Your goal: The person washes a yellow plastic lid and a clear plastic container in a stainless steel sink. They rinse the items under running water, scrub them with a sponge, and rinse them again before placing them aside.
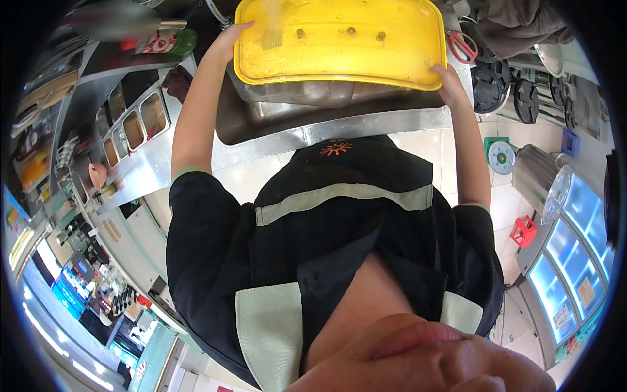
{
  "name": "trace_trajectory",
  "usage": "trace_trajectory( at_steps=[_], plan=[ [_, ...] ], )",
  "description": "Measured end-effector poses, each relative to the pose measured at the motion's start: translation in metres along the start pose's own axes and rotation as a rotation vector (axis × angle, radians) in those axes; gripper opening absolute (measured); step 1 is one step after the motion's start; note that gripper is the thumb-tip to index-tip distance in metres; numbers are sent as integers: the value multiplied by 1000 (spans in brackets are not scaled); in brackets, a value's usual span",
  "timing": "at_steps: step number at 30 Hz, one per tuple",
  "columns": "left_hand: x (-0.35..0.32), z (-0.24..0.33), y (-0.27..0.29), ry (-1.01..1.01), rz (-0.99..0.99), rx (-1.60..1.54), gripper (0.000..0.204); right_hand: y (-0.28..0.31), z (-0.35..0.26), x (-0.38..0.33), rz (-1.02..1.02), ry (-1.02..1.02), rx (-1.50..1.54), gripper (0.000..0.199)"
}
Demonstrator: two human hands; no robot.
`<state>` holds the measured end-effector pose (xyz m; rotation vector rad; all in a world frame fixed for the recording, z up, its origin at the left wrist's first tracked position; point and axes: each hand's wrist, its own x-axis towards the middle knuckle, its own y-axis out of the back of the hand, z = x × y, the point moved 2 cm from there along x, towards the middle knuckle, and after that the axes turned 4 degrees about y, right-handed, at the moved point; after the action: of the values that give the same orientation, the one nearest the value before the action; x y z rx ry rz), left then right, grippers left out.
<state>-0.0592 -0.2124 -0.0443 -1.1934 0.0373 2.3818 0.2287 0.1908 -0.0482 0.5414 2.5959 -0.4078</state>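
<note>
Both my arms reach out over a steel sink [232,124], holding a wide, wet yellow plastic lid [339,55] with rounded corners. My left hand [228,42] is closed on its left edge, thumb lying on top. At the near right corner, my right hand [450,86] grips the rim; the fingers beneath are hidden. Several small dark spots show on the lid's face, and a blurred splash of water falls near its far left part. Under it, partly covered, a clear plastic container [294,93] stands in the sink.
Red-handled scissors [464,47] lie right of the sink. A dark cloth [176,83] and steel food pans [134,129] are on the left counter, with a red-and-green bottle [168,42] beyond. On the right stand a green dial scale [501,157], a tall steel pot [535,173] and a red stool [522,231].
</note>
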Motion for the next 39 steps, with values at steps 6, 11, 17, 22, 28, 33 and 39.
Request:
trace_trajectory(
  at_steps=[6, 11, 17, 22, 28, 33, 39],
  plan=[
    [-67, -15, 19, -112, 138, -62, 38, -26, -23, 71, -103, 26, -97, 35],
    [-115, -42, 10, -237, 239, -385, 42, -51, -24, 132, -258, 114, -268, 40],
    [-159, -73, 19, -445, 374, -529, 51, -121, -21, 173, -334, 115, -355, 43],
    [-200, -76, 1, -613, 498, -572, 55, -170, 7, 203, -427, 55, -211, 53],
    [-257, -72, -6, -830, 892, -349, 26, -240, 30, 181, -525, -54, 16, 58],
    [-301, -50, -42, -956, 1045, -130, 24, -294, 38, 160, -611, -154, 237, 63],
    [-330, -32, -90, -1073, 1091, 102, 40, -352, 33, 137, -728, -268, 489, 68]
  ],
)
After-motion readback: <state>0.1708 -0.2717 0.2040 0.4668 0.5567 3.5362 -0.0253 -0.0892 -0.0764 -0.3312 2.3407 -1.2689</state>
